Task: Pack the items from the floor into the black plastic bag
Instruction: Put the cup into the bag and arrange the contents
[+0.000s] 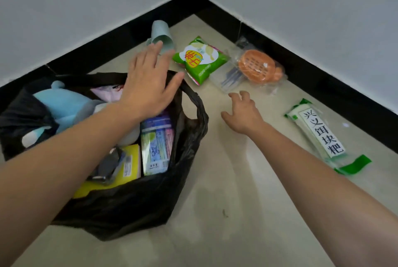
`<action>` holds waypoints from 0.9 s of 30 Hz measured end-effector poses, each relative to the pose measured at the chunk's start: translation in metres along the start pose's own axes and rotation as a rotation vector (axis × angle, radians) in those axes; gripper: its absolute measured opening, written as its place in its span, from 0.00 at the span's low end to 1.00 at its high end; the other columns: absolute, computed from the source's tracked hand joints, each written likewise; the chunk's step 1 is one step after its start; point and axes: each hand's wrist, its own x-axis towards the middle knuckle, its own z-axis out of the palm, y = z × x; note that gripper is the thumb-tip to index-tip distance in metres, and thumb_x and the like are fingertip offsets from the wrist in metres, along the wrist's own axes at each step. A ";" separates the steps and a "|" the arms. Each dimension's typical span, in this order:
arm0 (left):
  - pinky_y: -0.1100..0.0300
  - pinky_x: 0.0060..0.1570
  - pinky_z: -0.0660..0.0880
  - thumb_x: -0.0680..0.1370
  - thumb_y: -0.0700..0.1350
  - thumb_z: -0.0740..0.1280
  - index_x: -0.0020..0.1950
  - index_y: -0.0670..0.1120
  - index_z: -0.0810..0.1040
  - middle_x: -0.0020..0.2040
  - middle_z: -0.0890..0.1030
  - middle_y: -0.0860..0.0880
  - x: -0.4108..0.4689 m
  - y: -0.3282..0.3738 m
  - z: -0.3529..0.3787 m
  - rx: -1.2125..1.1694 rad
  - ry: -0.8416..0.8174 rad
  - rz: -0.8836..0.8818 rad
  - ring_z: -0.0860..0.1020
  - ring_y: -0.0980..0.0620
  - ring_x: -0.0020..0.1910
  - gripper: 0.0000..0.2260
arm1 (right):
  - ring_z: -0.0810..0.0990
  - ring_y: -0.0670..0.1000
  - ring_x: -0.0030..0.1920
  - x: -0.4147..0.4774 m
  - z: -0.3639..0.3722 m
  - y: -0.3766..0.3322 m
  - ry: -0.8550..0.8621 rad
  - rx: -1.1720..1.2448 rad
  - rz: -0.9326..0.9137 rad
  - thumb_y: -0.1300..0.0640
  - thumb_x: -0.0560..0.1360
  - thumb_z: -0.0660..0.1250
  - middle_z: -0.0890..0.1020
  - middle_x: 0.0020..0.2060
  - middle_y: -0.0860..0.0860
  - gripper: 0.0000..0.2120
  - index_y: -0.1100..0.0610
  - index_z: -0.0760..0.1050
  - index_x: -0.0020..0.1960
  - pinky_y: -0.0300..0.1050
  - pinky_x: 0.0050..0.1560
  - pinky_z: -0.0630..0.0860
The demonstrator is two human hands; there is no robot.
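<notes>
The black plastic bag (pixel 133 202) lies open on the floor at the left, holding a blue plush toy (pixel 64 103), a yellow box (pixel 129 165) and a colourful packet (pixel 157 144). My left hand (pixel 148 81) hovers flat over the bag's mouth, fingers spread, holding nothing. My right hand (pixel 241 111) is over the bare floor with fingers loosely curled and empty, just short of a clear packet (pixel 230 77). Beyond lie a green snack packet (pixel 200 60), an orange item in clear wrap (pixel 258 66), a pale green cup (pixel 161 36) and a long white-green food pack (pixel 321 135).
Two walls with black skirting (pixel 301 55) meet in a corner behind the items. The beige tiled floor (pixel 226 213) stretches toward me between the bag and the long pack.
</notes>
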 end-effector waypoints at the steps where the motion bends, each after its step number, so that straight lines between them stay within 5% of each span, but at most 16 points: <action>1: 0.41 0.73 0.58 0.81 0.59 0.54 0.75 0.45 0.64 0.76 0.62 0.39 0.011 -0.005 0.003 -0.028 -0.004 -0.028 0.60 0.40 0.75 0.26 | 0.62 0.66 0.72 0.013 0.000 -0.005 0.025 -0.010 0.002 0.48 0.78 0.66 0.56 0.76 0.61 0.33 0.56 0.57 0.78 0.58 0.67 0.67; 6: 0.42 0.73 0.57 0.80 0.56 0.60 0.77 0.45 0.60 0.77 0.59 0.39 0.053 -0.039 0.033 0.016 -0.139 -0.124 0.57 0.39 0.76 0.28 | 0.43 0.67 0.78 0.077 0.007 -0.026 0.060 -0.092 -0.033 0.42 0.78 0.63 0.39 0.80 0.58 0.41 0.52 0.44 0.81 0.65 0.72 0.59; 9: 0.40 0.71 0.58 0.79 0.56 0.63 0.77 0.45 0.57 0.78 0.55 0.38 0.076 -0.057 0.059 0.007 -0.234 -0.219 0.55 0.38 0.76 0.32 | 0.35 0.65 0.78 0.092 0.028 -0.020 0.046 -0.136 -0.039 0.33 0.77 0.56 0.37 0.80 0.53 0.41 0.46 0.41 0.81 0.67 0.75 0.52; 15: 0.40 0.69 0.61 0.76 0.53 0.67 0.77 0.43 0.57 0.77 0.54 0.37 0.137 -0.091 0.103 -0.021 -0.264 -0.285 0.55 0.36 0.75 0.34 | 0.42 0.62 0.80 0.087 0.064 -0.006 0.331 -0.118 -0.081 0.31 0.74 0.56 0.51 0.81 0.54 0.39 0.47 0.54 0.80 0.64 0.77 0.51; 25: 0.37 0.71 0.56 0.77 0.61 0.61 0.80 0.54 0.51 0.79 0.48 0.36 0.215 -0.133 0.163 -0.177 -0.110 -0.537 0.51 0.32 0.76 0.35 | 0.43 0.60 0.80 0.089 0.066 -0.003 0.418 -0.061 -0.092 0.33 0.74 0.61 0.52 0.81 0.54 0.39 0.47 0.57 0.79 0.63 0.75 0.55; 27: 0.42 0.71 0.58 0.77 0.63 0.61 0.79 0.56 0.53 0.78 0.53 0.35 0.222 -0.134 0.172 -0.253 -0.136 -0.586 0.57 0.32 0.74 0.33 | 0.44 0.61 0.80 0.089 0.066 -0.002 0.430 -0.057 -0.094 0.34 0.73 0.61 0.53 0.81 0.54 0.38 0.47 0.58 0.79 0.63 0.75 0.56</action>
